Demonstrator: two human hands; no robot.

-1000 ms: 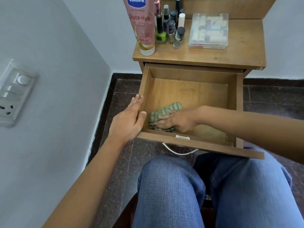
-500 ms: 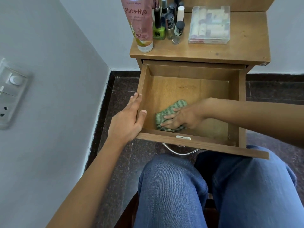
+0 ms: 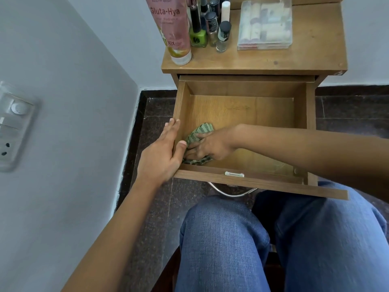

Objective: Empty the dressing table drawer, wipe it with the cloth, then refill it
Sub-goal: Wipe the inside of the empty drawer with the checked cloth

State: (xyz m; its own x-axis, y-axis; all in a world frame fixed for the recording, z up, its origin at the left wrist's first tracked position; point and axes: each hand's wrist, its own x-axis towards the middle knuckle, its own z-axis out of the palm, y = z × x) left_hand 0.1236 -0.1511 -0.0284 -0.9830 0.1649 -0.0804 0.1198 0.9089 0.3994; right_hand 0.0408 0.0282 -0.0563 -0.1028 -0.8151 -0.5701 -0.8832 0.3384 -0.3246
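Drawer (image 3: 311, 106) pulled fully out over the person's knees, bare inside except for the cloth (image 3: 203, 131), which sits on the drawer floor in the near-left corner. Emptying looks done, wiping is the step in hand. The contents are parked on the dressing table (image 3: 311, 57) top at the far side: pink lotion tube (image 3: 170, 28), nail polish bottles (image 3: 197, 36), clear box (image 3: 265, 24). They are probably there to go back in after.

Right hand (image 3: 210, 145) reaches in from the right, forearm crossing over the drawer's right wall, palm down. Its fingers are bent over the bunched cloth and press it to the wood, and cloth pokes out past the thumb and the fingertips.

Left hand (image 3: 162, 152) is clamped on the drawer's left wall near the front corner, fingers straight along the outside, thumb hooked over the rim to the inside (likely bracing so the drawer doesn't slide or wobble while scrubbing). Thumb tip is just beside the cloth. Far half of the drawer floor shows bare wood.
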